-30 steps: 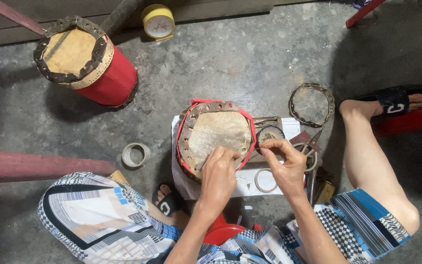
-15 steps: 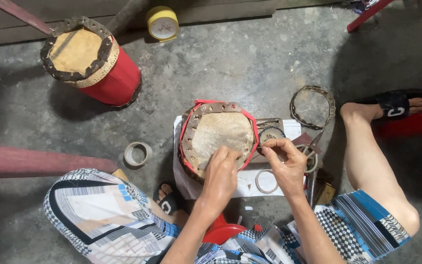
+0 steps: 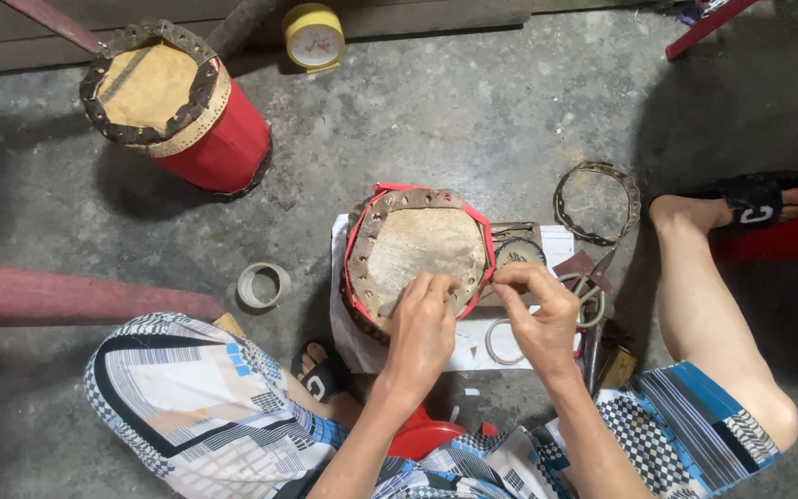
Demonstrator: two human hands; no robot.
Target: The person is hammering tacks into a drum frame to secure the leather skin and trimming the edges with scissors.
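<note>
Grey concrete floor [image 3: 473,120], stained and cracked, and a person sits low over it with a small red-bodied drum [image 3: 417,254] lying on a white sheet [image 3: 547,242] between the feet. Left hand [image 3: 420,330] is pressed flat on the near edge of the drumhead, fingers spread and bent, steadying it. Right hand [image 3: 540,314] is pinched closed at the drum's right rim, thumb and fingertips together on what looks like a thin lace or cord; too fine to make out for sure.

How far along? The skin already sits on the shell, and its punched leather border with red edging runs all the way round. From here I'd judge the lacing at the right rim is what's in hand, with the rest of the rim to follow, though I can't tell how many holes are threaded.

Up at the far left stands a second red drum [image 3: 182,106], its head and leather ring fitted. A loose leather ring [image 3: 598,201] lies to the right, unused, scissors [image 3: 588,296] just beside the right hand, a roll of tape [image 3: 263,284] to the left, a yellow clock [image 3: 314,35] by the wall.
</note>
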